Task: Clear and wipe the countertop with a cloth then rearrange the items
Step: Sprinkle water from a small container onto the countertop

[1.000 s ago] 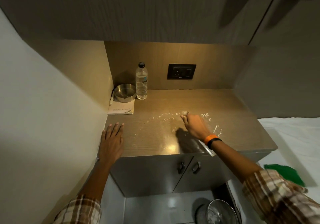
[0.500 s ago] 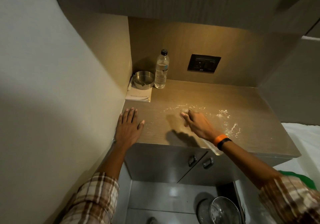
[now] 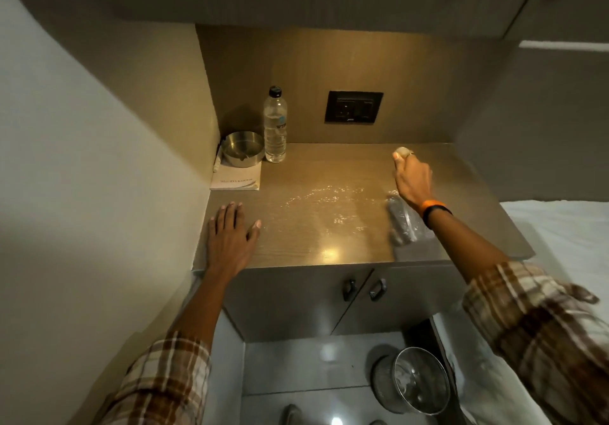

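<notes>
Wood-grain countertop carries wet streaks across its centre. Right hand is clenched around a small pale wad, apparently the cloth, near the back right. Left hand lies flat and unclenched at the front left edge. Water bottle, metal ashtray and booklet occupy the back left corner, uncleared. Hazard: a wide leftward stroke could topple the bottle or wet the booklet.

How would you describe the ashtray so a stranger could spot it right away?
Look at the back left corner of the countertop, under the cabinets. The ashtray sits there on a booklet, left of the bottle. It is the only round metal dish.
</notes>
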